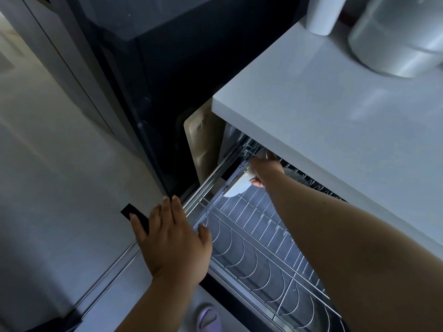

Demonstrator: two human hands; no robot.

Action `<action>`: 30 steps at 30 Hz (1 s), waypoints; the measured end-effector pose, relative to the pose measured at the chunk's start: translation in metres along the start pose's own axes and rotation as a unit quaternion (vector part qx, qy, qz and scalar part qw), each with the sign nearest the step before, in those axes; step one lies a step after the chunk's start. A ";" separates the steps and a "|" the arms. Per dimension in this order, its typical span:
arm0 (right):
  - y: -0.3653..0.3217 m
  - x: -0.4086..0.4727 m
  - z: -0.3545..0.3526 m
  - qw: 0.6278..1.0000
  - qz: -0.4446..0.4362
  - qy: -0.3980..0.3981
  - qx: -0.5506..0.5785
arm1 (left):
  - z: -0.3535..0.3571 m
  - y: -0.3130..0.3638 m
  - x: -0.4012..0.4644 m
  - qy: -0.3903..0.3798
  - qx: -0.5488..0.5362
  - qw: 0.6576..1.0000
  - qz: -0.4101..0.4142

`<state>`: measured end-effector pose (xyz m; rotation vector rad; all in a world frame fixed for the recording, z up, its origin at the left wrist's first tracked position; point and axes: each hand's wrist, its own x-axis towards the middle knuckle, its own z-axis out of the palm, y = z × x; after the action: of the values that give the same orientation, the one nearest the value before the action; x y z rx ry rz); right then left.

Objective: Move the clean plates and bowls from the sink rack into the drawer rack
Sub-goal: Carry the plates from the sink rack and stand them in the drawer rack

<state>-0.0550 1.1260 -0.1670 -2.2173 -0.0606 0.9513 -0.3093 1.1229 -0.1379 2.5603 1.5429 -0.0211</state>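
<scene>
- Right hand (267, 170) reaching deep into the pulled-out drawer rack (259, 238), fingers curled round a white plate (237, 185).
- Plate tilted on edge at the rack's far end, just under the tabletop (335, 121) overhang.
- Left hand (172, 238) spread flat, fingers straight, resting on the drawer's front edge, holding nothing.
- Steel pot (398, 34) and white cylinder (323, 13) standing on the tabletop.
- Purple slipper (208, 318) on the floor below.

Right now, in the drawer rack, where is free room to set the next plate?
The wire drawer rack looks bare along its near curved dividers, between the left hand at the front rail and the right forearm. The far corner under the countertop is crowded: the right hand holds a white dish there.
</scene>
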 end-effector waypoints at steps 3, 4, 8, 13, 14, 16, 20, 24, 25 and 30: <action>-0.005 0.007 0.005 1.000 -0.004 0.005 -0.006 | 0.001 0.000 0.000 0.004 0.002 1.000 0.002; -0.006 0.010 0.007 1.000 -0.003 0.006 -0.001 | 0.001 -0.001 0.000 0.007 0.003 1.000 0.001; -0.012 0.014 0.014 1.000 -0.001 -0.007 -0.013 | 0.003 -0.002 0.000 0.010 0.005 1.000 0.003; -0.018 0.016 0.016 0.999 -0.006 -0.017 -0.046 | 0.004 -0.002 0.001 0.017 0.006 1.000 0.006; -0.017 0.017 0.016 0.999 -0.007 -0.018 -0.048 | 0.004 -0.002 0.001 0.017 0.006 1.000 0.005; -0.015 0.016 0.014 0.999 -0.009 -0.028 -0.041 | 0.005 -0.002 0.002 0.015 0.005 1.000 0.002; -0.007 0.010 0.010 0.999 -0.015 -0.029 -0.023 | 0.005 -0.001 0.003 0.001 0.011 1.000 -0.003; 0.003 -0.005 0.004 0.999 -0.017 -0.028 -0.031 | 0.004 0.000 0.002 -0.003 0.017 1.000 -0.003; 0.006 -0.012 0.001 0.999 -0.010 -0.037 -0.036 | 0.004 0.000 0.002 -0.004 0.018 1.000 -0.003; 0.024 -0.055 -0.028 0.993 -0.010 -0.094 -0.064 | 0.002 0.000 0.001 -0.015 0.042 0.999 0.008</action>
<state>-0.0818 1.0749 -0.1349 -2.2330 -0.2353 1.1722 -0.3091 1.1232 -0.1404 2.6237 1.5429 -0.1254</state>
